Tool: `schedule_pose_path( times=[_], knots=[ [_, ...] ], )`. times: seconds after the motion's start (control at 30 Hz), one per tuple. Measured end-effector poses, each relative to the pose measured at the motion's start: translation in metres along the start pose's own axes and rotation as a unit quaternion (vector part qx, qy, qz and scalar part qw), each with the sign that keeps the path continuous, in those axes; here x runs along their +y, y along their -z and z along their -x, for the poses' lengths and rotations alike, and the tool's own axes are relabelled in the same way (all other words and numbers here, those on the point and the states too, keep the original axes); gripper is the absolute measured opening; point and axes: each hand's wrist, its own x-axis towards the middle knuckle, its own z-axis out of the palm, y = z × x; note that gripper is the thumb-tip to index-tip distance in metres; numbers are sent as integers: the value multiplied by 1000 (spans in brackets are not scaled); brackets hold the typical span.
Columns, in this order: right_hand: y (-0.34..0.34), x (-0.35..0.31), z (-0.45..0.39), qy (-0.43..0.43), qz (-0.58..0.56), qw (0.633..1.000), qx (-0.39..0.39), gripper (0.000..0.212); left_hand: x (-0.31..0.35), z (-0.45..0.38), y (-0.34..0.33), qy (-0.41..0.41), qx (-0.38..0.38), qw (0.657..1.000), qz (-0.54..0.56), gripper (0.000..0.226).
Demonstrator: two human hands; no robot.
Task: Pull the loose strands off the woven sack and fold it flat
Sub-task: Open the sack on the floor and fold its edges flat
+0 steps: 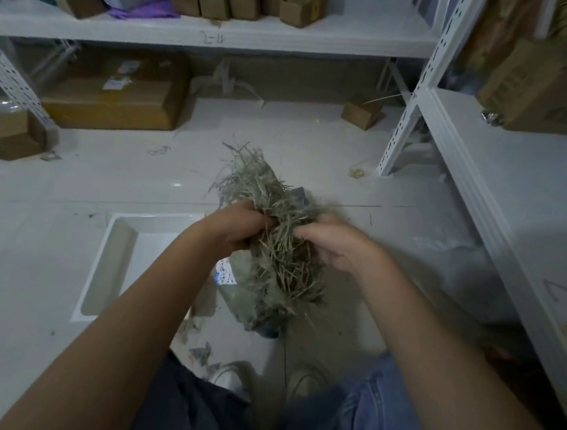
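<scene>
A bunched woven sack [274, 248], grey and bristling with frayed, wiry strands [245, 167], is held above the pale tiled floor [32, 244]. It is clenched by the left hand [240, 226] and right hand [336, 243] at either side.

Handwritten "2-4" marks the shelf edge [212, 39]; the sack's label [225, 272] is unreadable.

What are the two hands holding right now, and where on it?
Both hold the woven sack, bunched up above the floor. The left hand and right hand grip its frayed middle from opposite sides, among the loose strands.
</scene>
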Motion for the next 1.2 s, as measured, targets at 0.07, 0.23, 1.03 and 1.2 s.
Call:
schedule_pose_path(
  times=[0.07,0.23,1.03,1.2],
  knots=[
    [2,-1,-7,-7,27,1000,-15,40,-2,-2,3,7,-2,1000,1,19],
    [12,-14,-6,19,88,995,-53,30,6,-2,12,-16,-47,995,-86,12],
    [4,-25,-17,2,-26,999,-30,72,22,2,20,-87,-35,983,-155,39],
    [-1,-16,-24,34,-14,998,53,66,20,-2,12,-74,-79,985,-132,18]
  ],
)
